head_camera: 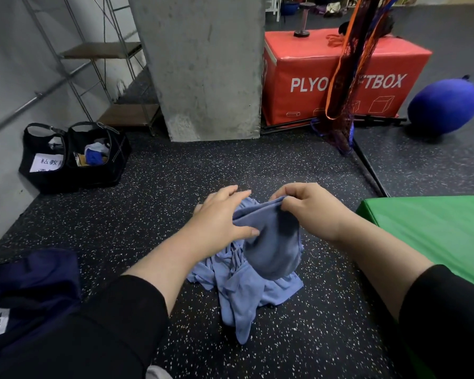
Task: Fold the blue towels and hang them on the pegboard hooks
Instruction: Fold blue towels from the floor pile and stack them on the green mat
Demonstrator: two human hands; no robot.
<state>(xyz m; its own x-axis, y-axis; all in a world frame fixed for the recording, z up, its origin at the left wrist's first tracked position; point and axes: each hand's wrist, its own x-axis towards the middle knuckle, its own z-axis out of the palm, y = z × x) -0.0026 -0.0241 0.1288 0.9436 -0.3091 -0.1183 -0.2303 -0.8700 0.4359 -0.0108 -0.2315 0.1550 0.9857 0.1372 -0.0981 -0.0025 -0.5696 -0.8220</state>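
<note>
At far left, a navy mesh bag (30, 291) with a white label lies on the speckled black rubber floor (153, 203), while two black open totes (74, 157) sit against the white wall, one showing a paper sign and the other stuffed with white and blue items. Behind them stands a wire shelf rack (112, 77) beside a bare concrete pillar (205, 67).

At centre, your left hand (219, 217) grips the near edge of a blue towel (271, 242), thumb across the fabric and fingers curled behind it. The towel hangs lifted between your hands, its lower end sagging onto the heap of blue towels (238, 285) crumpled on the floor directly below. Your right hand (309, 206) pinches the towel's top hem between thumb and curled fingers, just beside the left hand. Both forearms wear black sleeves.

To the right, a red plyo soft box (367, 67) carries a dumbbell (303, 20), with an orange-trimmed net (348, 64) hanging in front. A green mat (433, 228) lies beside your right arm, and a blue ball (443, 105) rests farther back.
</note>
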